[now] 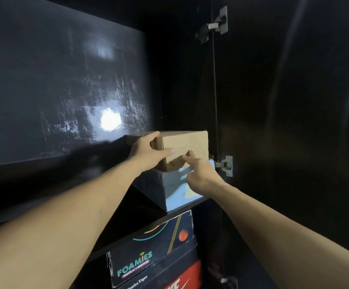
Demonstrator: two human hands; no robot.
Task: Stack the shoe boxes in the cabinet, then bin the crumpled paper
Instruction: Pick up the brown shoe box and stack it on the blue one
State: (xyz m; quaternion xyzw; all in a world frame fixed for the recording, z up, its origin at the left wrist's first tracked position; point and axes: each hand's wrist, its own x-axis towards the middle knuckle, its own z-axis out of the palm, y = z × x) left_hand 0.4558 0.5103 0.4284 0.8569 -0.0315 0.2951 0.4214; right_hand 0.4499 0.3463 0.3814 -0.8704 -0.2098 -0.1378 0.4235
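In the middle of the frame, the plain brown box (185, 148) sits on a blue-grey box (169, 188) on the cabinet shelf (198, 202); the left hand (146, 153) has its grip clamped on the box's left corner, while the right hand (198, 172) only pokes its front with fingers loosely apart. The box looks light and stiff, best held by both ends. I count five boxes: two up here and three lower down.

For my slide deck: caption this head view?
Both hands, left and right, settle a brown box atop a grey box.
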